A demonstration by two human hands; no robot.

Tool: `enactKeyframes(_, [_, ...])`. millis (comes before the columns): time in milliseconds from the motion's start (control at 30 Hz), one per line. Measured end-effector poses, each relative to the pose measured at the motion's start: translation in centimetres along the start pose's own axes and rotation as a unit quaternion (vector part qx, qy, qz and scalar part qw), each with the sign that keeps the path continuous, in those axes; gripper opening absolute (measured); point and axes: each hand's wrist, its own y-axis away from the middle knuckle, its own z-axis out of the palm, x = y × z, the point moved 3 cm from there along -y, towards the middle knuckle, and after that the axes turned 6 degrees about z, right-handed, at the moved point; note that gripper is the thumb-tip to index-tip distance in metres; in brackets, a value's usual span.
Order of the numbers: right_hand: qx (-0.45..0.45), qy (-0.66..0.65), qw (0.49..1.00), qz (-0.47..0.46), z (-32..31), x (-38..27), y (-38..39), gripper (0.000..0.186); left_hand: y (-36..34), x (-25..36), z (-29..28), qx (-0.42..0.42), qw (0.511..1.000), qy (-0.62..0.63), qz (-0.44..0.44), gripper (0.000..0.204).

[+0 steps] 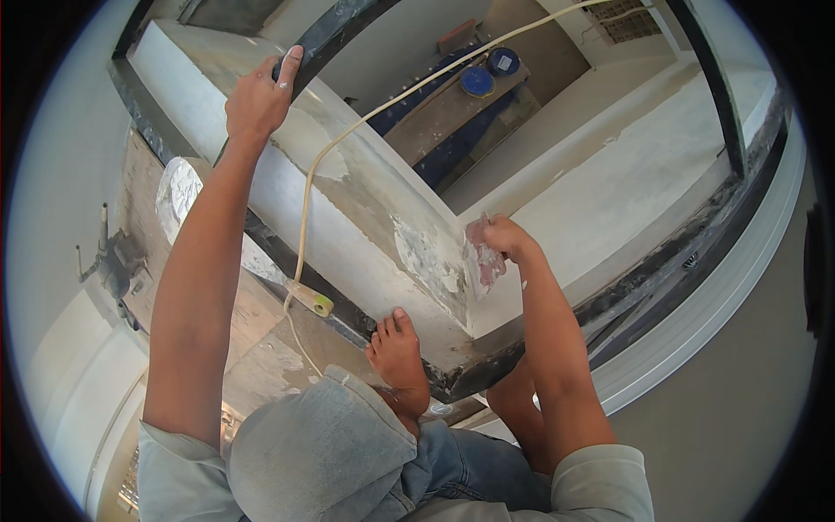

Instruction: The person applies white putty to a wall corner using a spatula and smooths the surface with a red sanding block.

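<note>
Up at the left, my left hand is closed around a dark metal frame bar, thumb along it. My right hand pinches a thin, pinkish, plaster-smeared sheet against the inner corner of a white-plastered ledge. Whether the sheet is sandpaper or a flexible spreader I cannot tell. Just left of it, the plaster is patchy, grey and white. My bare foot rests on the near edge, below the corner. A pale handle with a green end lies left of the foot.
A cream cord crosses the opening and runs down past the handle. Far below, two blue-lidded tubs stand on a plank. Dark metal framing encloses the ledges. A grey metal clamp is at the left.
</note>
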Motion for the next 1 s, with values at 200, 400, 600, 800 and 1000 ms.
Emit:
enactKeyframes(200, [-0.043, -0.003, 0.992, 0.120, 3.8, 3.4, -3.6, 0.031, -0.2, -0.1, 0.1, -0.001, 1.000, -0.004, -0.003, 0.085])
enactKeyframes(400, [-0.172, -0.143, 0.965, 0.136, 5.8, 4.4, -4.5, 0.021, -0.3, -0.2, 0.2, 0.014, 1.000, -0.011, 0.001, 0.085])
enactKeyframes(600, [-0.177, -0.100, 0.975, 0.091, 5.8, 2.9, -5.0, 0.019, -0.2, 0.3, 0.3, -0.010, 1.000, -0.008, -0.013, 0.086])
enactKeyframes(800, [-0.201, -0.112, 0.973, 0.007, 6.0, -2.7, -3.2, 0.025, -0.3, -0.7, 0.2, 0.013, 1.000, -0.017, -0.006, 0.086])
enactKeyframes(1000, [-0.193, -0.179, 0.962, -0.075, 2.2, -5.3, -3.0, 0.030, -0.4, -0.2, 0.3, 0.005, 1.000, -0.005, -0.010, 0.086])
